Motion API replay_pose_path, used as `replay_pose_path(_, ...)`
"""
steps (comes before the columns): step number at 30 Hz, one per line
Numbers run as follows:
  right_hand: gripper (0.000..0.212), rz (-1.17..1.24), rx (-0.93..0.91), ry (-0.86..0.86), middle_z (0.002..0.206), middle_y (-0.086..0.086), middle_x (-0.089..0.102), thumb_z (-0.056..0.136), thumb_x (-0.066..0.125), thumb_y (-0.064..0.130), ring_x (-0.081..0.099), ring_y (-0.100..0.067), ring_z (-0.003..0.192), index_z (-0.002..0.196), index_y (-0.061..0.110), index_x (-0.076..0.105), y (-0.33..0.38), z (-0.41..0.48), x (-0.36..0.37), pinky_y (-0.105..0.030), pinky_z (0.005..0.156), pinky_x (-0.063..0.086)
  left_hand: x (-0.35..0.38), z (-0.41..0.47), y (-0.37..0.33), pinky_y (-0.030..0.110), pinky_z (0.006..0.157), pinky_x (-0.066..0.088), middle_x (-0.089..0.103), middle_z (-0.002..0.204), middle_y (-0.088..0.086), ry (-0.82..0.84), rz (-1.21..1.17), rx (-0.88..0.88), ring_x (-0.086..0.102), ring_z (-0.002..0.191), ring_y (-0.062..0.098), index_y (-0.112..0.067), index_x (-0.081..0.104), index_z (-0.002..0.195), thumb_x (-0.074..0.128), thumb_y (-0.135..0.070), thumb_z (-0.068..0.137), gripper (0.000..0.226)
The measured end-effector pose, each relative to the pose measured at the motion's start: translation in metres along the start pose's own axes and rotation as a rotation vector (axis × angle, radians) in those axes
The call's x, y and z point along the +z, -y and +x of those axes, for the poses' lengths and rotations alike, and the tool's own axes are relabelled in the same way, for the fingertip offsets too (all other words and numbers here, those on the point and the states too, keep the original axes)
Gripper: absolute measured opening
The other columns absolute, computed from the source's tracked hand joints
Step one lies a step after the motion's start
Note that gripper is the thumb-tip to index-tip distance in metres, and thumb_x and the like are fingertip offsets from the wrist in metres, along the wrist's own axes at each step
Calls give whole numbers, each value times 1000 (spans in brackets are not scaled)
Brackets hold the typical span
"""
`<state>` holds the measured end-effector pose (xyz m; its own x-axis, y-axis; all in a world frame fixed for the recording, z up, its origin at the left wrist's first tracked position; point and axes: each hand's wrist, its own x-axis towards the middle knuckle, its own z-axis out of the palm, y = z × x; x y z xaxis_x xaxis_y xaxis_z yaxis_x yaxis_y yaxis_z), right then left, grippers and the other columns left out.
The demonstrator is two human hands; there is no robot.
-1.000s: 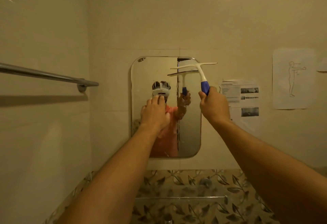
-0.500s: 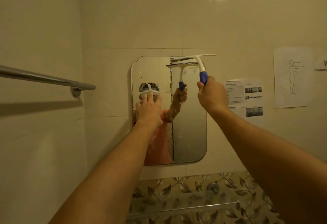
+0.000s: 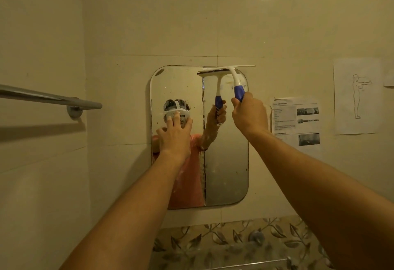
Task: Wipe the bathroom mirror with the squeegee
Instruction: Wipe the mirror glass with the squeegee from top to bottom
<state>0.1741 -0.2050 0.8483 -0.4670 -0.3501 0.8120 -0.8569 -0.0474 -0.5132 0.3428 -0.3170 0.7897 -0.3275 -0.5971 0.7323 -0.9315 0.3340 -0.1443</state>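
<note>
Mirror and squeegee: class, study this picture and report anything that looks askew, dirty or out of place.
The blade of the squeegee lies along the top edge of the mirror but overhangs its right corner onto the wall, so that end wipes no glass. Small specks dot the mirror's lower right.

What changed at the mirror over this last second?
The right hand raised the squeegee until its blade reached the top edge of the mirror. Its grip on the handle stayed the same, and the left hand stayed flat against the glass.
</note>
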Motion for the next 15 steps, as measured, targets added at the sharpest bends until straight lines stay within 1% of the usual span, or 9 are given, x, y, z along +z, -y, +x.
replay_pose_path(5, 38, -1, 13, 1, 95, -2, 54, 102, 53, 37, 53, -11, 73, 129, 10, 51, -6, 2, 6, -28, 69, 42, 7, 6, -3, 60, 104, 41, 7, 163, 16, -12, 1, -21, 15, 148, 39, -36, 8, 160, 82, -43, 78, 110)
replay_pose_path(10, 37, -12, 16, 11, 95, -3, 57, 103, 52, 38, 57, -14, 77, 128, 11, 51, -11, 5, 12, -29, 68, 43, 10, 9, -3, 58, 102, 42, 13, 160, 16, -44, 4, -30, 21, 145, 38, -36, 15, 158, 79, -41, 81, 101)
replay_pose_path(15, 38, -12, 18, 13, 97, -5, 57, 103, 52, 37, 59, -16, 81, 129, 11, 51, -10, 5, 16, -29, 68, 44, 14, 9, -2, 59, 101, 42, 10, 160, 16, -51, 16, -35, 21, 144, 38, -35, 15, 158, 82, -36, 80, 103)
